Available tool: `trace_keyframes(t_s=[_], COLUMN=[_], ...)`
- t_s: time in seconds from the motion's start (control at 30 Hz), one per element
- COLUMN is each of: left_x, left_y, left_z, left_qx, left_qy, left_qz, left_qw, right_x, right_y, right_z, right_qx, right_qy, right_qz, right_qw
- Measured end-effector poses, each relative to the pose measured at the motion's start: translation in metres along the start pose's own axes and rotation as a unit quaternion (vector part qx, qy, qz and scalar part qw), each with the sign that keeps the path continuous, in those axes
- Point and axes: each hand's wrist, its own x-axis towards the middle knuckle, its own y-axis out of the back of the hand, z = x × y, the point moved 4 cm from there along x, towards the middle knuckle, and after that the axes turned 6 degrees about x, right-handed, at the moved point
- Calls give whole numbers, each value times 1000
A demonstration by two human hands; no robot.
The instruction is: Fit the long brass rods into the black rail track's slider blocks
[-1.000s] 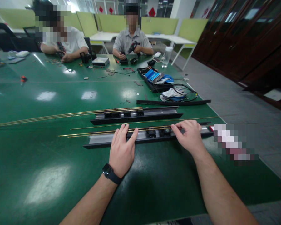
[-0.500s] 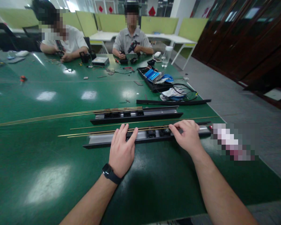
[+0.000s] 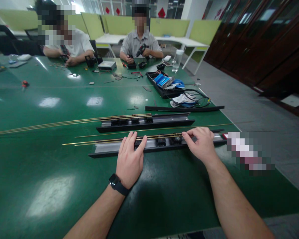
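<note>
My left hand (image 3: 130, 159), wearing a dark watch, lies over the near metal channel (image 3: 106, 148). Its fingers are stretched out, resting on the brass rods (image 3: 89, 143) that run lengthwise along the channel. The thumb and fingers of my right hand (image 3: 201, 142) are pinched on a thin brass rod towards the channel's right part. Small black blocks (image 3: 161, 140) sit inside the channel between my hands; another is partly hidden by the left hand. A single thin rod (image 3: 102, 134) runs just behind the channel.
Behind stands a second channel (image 3: 173, 119) with long brass rods (image 3: 40, 125) reaching left. Farther back are a black strip (image 3: 161, 108), gloves (image 3: 184, 99) with cables, and a black tray (image 3: 161, 92). Two people sit across the table, one holding a power drill (image 3: 141, 50).
My right hand has shifted slightly to the right, and the left end of one brass rod has slid right with it. My left hand has stayed in place.
</note>
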Motion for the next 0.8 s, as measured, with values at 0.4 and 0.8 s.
trace_keyframes(t_s=[0.4, 0.8], left_x=[-1, 0], left_y=[-1, -1], left_z=[0, 0], left_qx=[-15, -7], left_qy=[8, 1], left_qz=[-3, -5], left_qw=[1000, 1000], right_x=[-1, 1], right_y=[-4, -1], right_z=[-8, 2], right_qx=[11, -1], right_qy=[-5, 6], right_qz=[-10, -1], right_qw=[1000, 1000])
